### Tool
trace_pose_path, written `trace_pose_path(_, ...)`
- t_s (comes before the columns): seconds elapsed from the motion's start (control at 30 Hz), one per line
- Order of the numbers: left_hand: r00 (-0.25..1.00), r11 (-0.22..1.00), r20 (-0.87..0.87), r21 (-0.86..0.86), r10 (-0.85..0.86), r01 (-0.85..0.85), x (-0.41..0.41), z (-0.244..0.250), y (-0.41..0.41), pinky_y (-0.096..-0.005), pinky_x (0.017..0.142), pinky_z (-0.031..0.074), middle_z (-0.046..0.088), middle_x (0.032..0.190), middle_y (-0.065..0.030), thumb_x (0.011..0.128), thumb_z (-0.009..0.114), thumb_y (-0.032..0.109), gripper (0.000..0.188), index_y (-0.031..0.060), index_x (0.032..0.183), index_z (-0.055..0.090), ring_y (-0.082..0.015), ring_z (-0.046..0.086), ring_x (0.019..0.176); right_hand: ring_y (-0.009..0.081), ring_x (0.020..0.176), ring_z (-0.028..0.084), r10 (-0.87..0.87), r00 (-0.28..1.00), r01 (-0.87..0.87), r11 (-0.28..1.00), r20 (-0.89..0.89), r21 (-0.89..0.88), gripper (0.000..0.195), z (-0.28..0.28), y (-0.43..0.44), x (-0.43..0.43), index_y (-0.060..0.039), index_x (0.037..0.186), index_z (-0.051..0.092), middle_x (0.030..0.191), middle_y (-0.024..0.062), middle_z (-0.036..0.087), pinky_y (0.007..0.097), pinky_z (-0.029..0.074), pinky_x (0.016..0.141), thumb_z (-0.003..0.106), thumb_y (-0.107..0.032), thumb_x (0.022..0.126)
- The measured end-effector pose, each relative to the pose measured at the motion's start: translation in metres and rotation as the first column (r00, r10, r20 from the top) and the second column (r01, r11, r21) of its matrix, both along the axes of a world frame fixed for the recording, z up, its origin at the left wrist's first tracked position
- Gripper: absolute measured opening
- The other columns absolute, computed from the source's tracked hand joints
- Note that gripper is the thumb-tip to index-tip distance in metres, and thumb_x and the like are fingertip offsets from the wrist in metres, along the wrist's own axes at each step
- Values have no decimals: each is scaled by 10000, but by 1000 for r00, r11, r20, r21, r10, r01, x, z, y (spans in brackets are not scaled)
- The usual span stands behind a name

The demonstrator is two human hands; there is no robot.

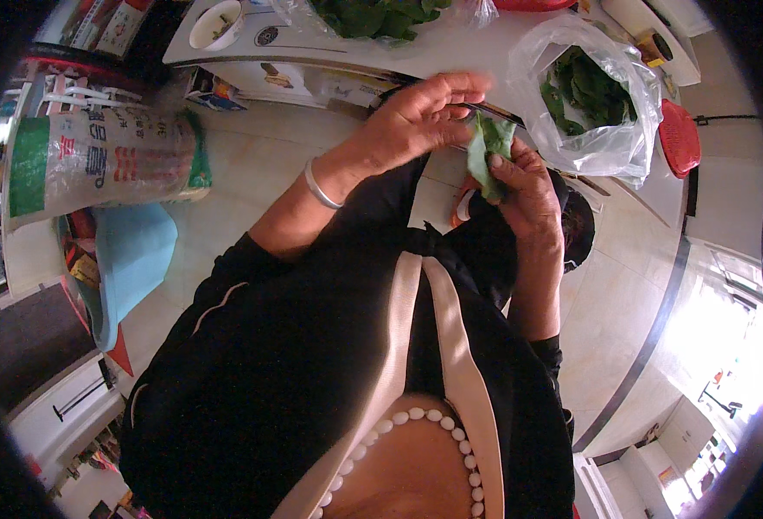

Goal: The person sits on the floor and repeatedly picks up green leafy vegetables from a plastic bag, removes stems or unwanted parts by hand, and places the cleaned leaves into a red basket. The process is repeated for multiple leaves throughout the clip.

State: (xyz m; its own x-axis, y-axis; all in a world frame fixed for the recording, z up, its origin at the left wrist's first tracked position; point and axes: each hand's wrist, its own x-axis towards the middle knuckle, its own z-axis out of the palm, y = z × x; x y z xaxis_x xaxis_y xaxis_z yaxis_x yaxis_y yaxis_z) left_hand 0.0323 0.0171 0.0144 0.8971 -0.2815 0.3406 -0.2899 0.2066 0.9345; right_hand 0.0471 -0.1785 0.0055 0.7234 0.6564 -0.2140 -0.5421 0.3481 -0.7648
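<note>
My right hand (pixel 529 185) pinches a green leaf (pixel 490 152) between thumb and fingers, in front of the table's edge. Close on its other side is my left hand (pixel 420 117), wearing a pale bangle, its fingers spread and slightly blurred; it appears to hold nothing. At the right of the white table (pixel 459 61), a clear plastic bag (pixel 524 71) stands open with dark green leaves (pixel 589 91) inside. Another heap of green leaves (pixel 381 16) lies in clear plastic at the top.
A white bowl (pixel 216 26) with small bits in it stands at the table's left end. A red plastic lid or dish (pixel 679 138) sits beyond the bag. On the left are a woven sack (pixel 112 156) and a light blue bin (pixel 135 259). A stool-like dark object is partly hidden below the table.
</note>
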Motion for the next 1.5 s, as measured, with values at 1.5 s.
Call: trace_pose_path(1.5, 947, 844, -320, 507, -4, 175, -16, -18, -4, -282, 695, 439, 613, 801, -126, 815, 528, 206, 236, 0, 915, 586, -114, 549, 753, 229, 625, 513, 547, -74, 758, 574, 834, -309, 116, 11, 21, -18, -86, 762, 544, 670, 63, 504, 346, 446, 572, 559, -70, 648)
